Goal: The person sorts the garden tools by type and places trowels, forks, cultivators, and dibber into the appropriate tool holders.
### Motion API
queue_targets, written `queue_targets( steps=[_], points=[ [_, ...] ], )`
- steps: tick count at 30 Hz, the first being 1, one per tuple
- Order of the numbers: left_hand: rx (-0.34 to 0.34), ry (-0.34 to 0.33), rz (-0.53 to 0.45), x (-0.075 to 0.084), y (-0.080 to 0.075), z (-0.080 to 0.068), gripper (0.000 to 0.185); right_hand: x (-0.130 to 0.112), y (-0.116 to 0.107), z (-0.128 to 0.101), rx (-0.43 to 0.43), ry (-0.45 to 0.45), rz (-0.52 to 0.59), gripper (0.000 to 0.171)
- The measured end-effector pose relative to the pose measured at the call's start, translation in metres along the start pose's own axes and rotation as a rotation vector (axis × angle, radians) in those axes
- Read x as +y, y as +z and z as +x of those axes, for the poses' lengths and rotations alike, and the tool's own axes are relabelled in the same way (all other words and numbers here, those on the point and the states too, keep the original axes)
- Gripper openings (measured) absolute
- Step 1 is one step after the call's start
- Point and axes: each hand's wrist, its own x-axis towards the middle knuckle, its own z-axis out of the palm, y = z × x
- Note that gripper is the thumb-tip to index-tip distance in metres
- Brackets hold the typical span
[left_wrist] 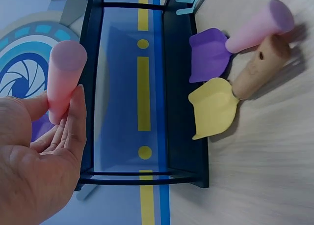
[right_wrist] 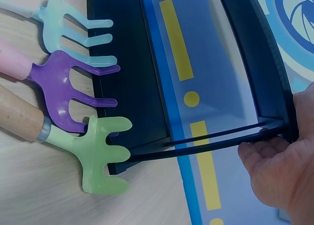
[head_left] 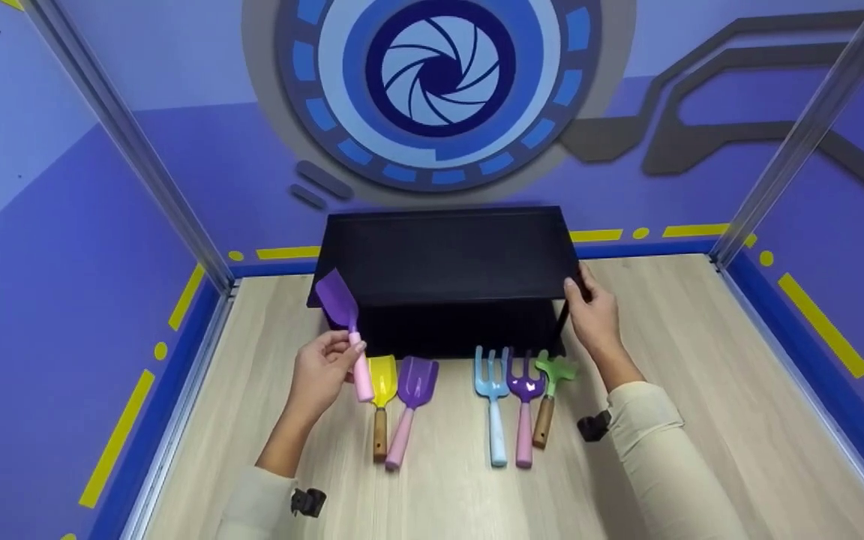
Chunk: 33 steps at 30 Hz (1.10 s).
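Observation:
My left hand pinches the pink handle of a small purple garden trowel, its blade pointing up in front of a black two-tier shelf. The shelf's right end is gripped by my right hand, with the thumb near the top board's corner. Below the left hand lie a yellow shovel with a wooden handle and a purple shovel with a pink handle. Nearer the right hand are a light blue fork, a purple fork and a green rake.
The shelf stands on a wood-grain table near the blue-purple back wall. Side panels with metal corner posts enclose the table left and right. The fork and rake heads reach the shelf's lower front edge.

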Motion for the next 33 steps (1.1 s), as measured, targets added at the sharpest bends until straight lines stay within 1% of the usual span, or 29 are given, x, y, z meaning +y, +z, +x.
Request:
queue_targets(
  steps=[10, 18, 25, 33],
  points=[
    [0.011, 0.008, 0.038, 0.014, 0.003, 0.023, 0.027, 0.002, 0.000, 0.001, 0.015, -0.004, 0.014, 0.061],
    [-0.027, -0.048, 0.006, 0.027, 0.003, 0.038, 0.026, 0.001, 0.000, 0.000, 0.003, 0.021, 0.031, 0.061],
    [-0.064, -0.053, 0.074, 0.036, 0.012, 0.046, 0.028, -0.001, 0.000, -0.002, 0.021, 0.026, 0.053, 0.060],
    [-0.037, -0.047, 0.123, 0.044, 0.019, 0.064, 0.028, 0.001, 0.003, -0.003, 0.035, 0.016, 0.063, 0.059]
  ],
)
